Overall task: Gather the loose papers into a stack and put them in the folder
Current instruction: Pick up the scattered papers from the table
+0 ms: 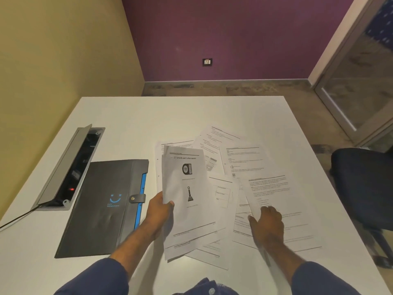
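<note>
Several printed white papers (240, 165) lie fanned out over the middle and right of the white table (131, 120). My left hand (158, 211) grips the left edge of a small lifted stack of sheets (187, 201), the top one headed "Awards and Achievements". My right hand (265, 224) pinches the lower edge of a tilted text sheet (268, 192) that lies over the others. To the left lies a black folder (100, 209), shut, with a snap strap and a blue inner edge.
An open grey cable box (68, 169) is set into the table's left side, with a black cable running off the left edge. A dark blue chair (363, 188) stands at the right. A glass door is at the far right.
</note>
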Tool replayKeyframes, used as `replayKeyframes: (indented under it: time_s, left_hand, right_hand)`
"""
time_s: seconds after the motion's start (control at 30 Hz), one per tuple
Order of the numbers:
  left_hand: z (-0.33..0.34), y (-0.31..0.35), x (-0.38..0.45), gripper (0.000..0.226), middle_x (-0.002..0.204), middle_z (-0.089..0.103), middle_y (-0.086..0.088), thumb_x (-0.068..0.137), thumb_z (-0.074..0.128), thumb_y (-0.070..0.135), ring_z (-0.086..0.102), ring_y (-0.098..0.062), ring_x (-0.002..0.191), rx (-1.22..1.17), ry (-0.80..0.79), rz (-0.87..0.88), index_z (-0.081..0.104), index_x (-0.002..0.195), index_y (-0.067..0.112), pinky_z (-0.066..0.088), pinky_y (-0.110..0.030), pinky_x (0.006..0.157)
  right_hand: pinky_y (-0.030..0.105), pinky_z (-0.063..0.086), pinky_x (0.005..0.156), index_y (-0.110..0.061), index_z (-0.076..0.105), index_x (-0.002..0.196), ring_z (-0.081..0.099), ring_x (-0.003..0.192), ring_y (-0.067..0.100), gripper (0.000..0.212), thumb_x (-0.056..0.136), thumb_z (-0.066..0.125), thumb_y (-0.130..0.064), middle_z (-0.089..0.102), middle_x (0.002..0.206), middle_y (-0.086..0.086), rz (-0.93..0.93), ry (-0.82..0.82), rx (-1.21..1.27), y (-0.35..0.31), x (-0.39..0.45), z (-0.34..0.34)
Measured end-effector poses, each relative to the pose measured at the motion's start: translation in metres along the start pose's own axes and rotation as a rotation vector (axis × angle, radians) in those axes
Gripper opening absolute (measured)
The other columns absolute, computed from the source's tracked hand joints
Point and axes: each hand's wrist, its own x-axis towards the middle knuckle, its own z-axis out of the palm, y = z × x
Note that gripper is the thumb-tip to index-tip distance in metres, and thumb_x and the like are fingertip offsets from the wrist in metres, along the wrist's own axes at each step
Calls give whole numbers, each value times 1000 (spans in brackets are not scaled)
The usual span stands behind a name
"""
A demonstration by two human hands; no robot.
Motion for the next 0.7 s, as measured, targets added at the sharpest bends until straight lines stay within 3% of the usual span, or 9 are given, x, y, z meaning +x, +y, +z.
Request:
replayKeyframes:
  time_s: [0.1, 0.27, 0.37, 0.43, 0.57, 0.7]
  left_hand:
    - [1, -2, -4, 28, 104, 67, 2, 96, 51, 2, 62, -14, 91, -6, -26, -16, 57, 115, 22, 50, -39, 84]
    - [1, -3, -12, 31, 108, 69, -5, 93, 54, 1, 64, -22, 95, -28, -47, -35, 60, 116, 20, 54, -46, 90]
    - [-1, -1, -14, 28, 106, 68, -4, 93, 55, 2, 64, -22, 93, -37, -43, -39, 60, 112, 22, 57, -43, 83]
    - [-2, 1, -15, 28, 102, 69, -2, 92, 55, 1, 64, -18, 89, -46, -45, -39, 60, 109, 23, 55, -31, 70]
    - [-3, 9, -22, 32, 97, 69, 0, 89, 53, -4, 65, -16, 85, -59, -71, -36, 61, 99, 25, 50, -17, 50]
    - [-1, 20, -27, 33, 102, 68, -5, 86, 54, -5, 64, -20, 89, -79, -101, -10, 61, 106, 21, 50, -24, 58]
  right_hand:
    - [37, 47, 91, -14, 58, 119, 51, 113, 25, 37, 95, 51, -41, 57, 122, 3, -11, -23, -96, 1, -2, 2]
    - [37, 46, 82, -15, 61, 106, 53, 103, 23, 22, 90, 46, -15, 57, 110, 2, 38, -79, -170, -15, -3, -2]
    - [39, 49, 74, -11, 57, 81, 54, 90, 27, 8, 84, 51, -17, 56, 91, 3, 19, 20, 61, -29, -8, -12]
    - [36, 47, 65, -11, 49, 70, 54, 86, 30, 16, 83, 57, -15, 53, 83, 5, -79, 74, 261, -45, -11, -20]
    - [30, 41, 67, -7, 57, 77, 56, 81, 26, 10, 81, 65, -7, 59, 85, 8, -244, 99, 623, -94, -21, -38]
    - [25, 44, 68, -15, 54, 79, 57, 80, 16, 14, 81, 66, -9, 58, 86, 0, -367, 103, 759, -137, -37, -46]
